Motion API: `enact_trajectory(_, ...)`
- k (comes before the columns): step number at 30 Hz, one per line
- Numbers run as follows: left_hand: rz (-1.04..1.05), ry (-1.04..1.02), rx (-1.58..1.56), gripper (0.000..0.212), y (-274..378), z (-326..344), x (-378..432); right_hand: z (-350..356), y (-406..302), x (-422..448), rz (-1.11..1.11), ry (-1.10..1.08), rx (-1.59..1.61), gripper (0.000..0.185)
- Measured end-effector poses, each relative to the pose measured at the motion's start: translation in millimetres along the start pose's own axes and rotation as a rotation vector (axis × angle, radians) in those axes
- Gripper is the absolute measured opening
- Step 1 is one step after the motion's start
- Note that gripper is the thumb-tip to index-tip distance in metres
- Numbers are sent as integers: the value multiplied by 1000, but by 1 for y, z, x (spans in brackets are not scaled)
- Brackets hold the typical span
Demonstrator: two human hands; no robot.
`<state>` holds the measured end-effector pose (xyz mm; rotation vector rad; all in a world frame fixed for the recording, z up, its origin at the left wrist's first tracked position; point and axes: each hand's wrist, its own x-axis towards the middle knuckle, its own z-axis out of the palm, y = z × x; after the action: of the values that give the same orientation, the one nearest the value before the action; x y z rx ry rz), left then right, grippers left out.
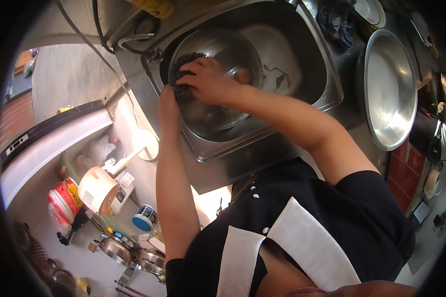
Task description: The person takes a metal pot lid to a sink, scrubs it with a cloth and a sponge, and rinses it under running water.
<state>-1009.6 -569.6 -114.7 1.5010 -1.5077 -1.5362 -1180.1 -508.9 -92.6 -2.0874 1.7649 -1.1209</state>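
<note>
A round metal bowl (pixel 215 115) stands in the stainless-steel sink (pixel 312 74). Along its left side lies a dark, wet, stringy mass (pixel 186 61), perhaps greens or seaweed; I cannot tell which. My right hand (pixel 212 80) reaches into the bowl, its fingers bent over this mass. At the bowl's left rim is my left hand (pixel 169 107), fingertips up against the edge of the dark mass; its grip is partly hidden. A brownish round spot (pixel 241 75) shows inside the bowl, possibly a reflection. Dark scraps (pixel 280 78) lie on the sink floor.
A large metal basin (pixel 390 89) leans over the counter at right, near a dark cloth (pixel 336 22) and a plate (pixel 369 11). A faucet (pixel 154 55) stands at the sink's left corner. Pots (pixel 115 250), a tub (pixel 145 217) and a fan-like appliance (pixel 98 189) occupy the left.
</note>
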Motion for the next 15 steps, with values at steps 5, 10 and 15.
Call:
enact_trajectory(5,12,53,73,36,6,10,-16,-3,51,42,374,-238,-97,37)
enact_trajectory(10,56,195,6,33,18,32,-18,33,205,12,736,-282,-78,46)
enact_trajectory(15,120,321,-142,49,-13,23,-14,11,57,32,252,-238,-149,42)
